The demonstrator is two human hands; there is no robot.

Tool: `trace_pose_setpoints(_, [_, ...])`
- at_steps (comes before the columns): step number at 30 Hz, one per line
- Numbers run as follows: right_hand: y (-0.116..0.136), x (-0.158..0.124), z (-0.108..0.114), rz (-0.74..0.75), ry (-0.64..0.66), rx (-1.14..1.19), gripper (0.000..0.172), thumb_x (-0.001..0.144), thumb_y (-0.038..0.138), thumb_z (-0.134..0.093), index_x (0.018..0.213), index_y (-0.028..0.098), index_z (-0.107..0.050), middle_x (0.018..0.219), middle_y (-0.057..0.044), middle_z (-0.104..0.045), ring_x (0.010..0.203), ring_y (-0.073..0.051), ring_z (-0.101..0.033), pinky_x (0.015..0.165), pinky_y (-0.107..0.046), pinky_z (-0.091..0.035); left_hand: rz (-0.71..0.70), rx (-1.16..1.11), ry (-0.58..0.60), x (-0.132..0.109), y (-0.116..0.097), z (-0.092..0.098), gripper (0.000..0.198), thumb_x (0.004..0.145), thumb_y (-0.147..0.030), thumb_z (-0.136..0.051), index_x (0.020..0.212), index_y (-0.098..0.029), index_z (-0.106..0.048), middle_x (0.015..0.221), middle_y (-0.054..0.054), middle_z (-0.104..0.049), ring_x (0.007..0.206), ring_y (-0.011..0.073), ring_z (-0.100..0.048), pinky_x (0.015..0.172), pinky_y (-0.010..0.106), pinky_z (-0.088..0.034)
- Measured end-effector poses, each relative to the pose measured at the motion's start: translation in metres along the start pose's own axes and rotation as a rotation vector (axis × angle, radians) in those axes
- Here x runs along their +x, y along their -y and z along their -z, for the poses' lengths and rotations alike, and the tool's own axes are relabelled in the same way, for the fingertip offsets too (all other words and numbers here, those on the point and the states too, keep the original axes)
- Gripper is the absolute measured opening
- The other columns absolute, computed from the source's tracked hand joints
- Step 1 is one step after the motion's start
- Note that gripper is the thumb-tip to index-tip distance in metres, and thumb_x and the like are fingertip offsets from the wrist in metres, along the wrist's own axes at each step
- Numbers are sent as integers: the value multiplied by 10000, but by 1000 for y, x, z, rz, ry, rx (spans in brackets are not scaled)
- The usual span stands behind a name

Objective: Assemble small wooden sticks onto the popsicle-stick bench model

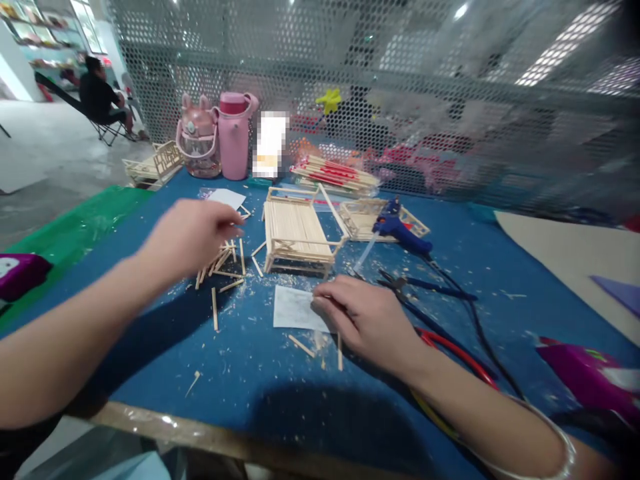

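Paper slip (pixel 294 308) lies flat on the worktop (pixel 220 377), just this side of a miniature stick bed (pixel 297 227). The right hand (pixel 370 319) has fingertips on its right edge, probably so it won't slide; can't tell if that grip's really pinching. Left hand (pixel 193 230) hovers half-curled over loose sticks (pixel 221 261), maybe heaped there for easy picking. Can't tell if its grip has one. Glue gun (pixel 403 232) and pliers (pixel 395 281) sit past the right hand, handy reach I guess.
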State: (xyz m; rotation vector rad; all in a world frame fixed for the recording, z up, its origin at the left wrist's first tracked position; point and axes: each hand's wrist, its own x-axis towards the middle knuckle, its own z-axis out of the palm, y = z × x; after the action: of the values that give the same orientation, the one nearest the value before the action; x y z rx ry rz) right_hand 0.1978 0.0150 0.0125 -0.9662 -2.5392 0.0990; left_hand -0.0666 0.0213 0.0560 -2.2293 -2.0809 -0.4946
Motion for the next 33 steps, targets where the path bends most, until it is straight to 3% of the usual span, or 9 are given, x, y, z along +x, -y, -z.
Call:
trace_pose_setpoints(3, [-2,0,-1,-3,24,6,203,870,235,-432,819,174,-619,709,-31,-608,657,-124,-550,601,-229,-394,178,123,11,22,50,14,261,764,-308,-502,873,-173,-697,821,68,-690,819,267,-609,702,375,-446])
trace_pose_setpoints(5, [-4,0,-2,-14,31,16,201,869,237,-434,825,176,-620,726,-32,-616,667,-125,-556,610,-232,-402,205,146,66,31,76,8,278,768,-324,-475,870,-190,-696,786,29,-690,815,249,-608,692,341,-441])
trace_pose_setpoints(8, [-6,1,-3,-17,45,33,201,869,243,-436,825,180,-623,735,-30,-621,672,-125,-559,615,-233,-407,173,118,190,39,94,-12,237,708,-329,-542,810,-198,-711,726,29,-702,717,205,-614,618,264,-427])
trace_pose_setpoints(11, [-6,1,-4,-8,64,45,208,872,243,-430,821,181,-622,731,-29,-618,674,-126,-560,615,-233,-406,115,92,227,41,94,-26,238,692,-339,-551,818,-216,-711,778,33,-714,719,192,-610,626,245,-415])
trace_pose_setpoints(15, [-4,1,-4,4,68,48,215,877,244,-424,821,181,-622,734,-32,-622,678,-125,-561,619,-231,-405,41,32,236,41,87,-30,260,727,-359,-519,845,-221,-705,801,31,-713,711,172,-603,653,244,-422])
trace_pose_setpoints(19, [-5,0,-4,17,73,47,207,872,238,-429,819,181,-621,731,-32,-628,665,-123,-561,609,-228,-406,21,3,194,42,84,-32,347,781,-333,-450,1006,-182,-667,880,69,-699,763,183,-603,693,268,-429])
trace_pose_setpoints(23, [-6,0,-4,26,84,46,207,870,233,-427,828,182,-623,730,-35,-629,662,-124,-564,604,-228,-409,-7,7,184,44,82,-38,350,770,-350,-482,1013,-183,-670,893,79,-695,793,209,-613,712,279,-436])
trace_pose_setpoints(27, [-5,1,-4,26,93,37,209,871,230,-425,821,186,-623,728,-30,-630,660,-123,-566,604,-226,-408,-17,26,123,49,81,-45,386,817,-306,-410,1105,-171,-629,1049,112,-660,912,223,-603,796,296,-427])
trace_pose_setpoints(33, [-4,2,-4,14,98,37,212,872,232,-426,824,187,-627,749,-34,-639,674,-120,-574,617,-225,-412,-59,32,123,59,79,-49,283,787,-316,-466,891,-217,-710,952,77,-687,865,223,-609,775,306,-436])
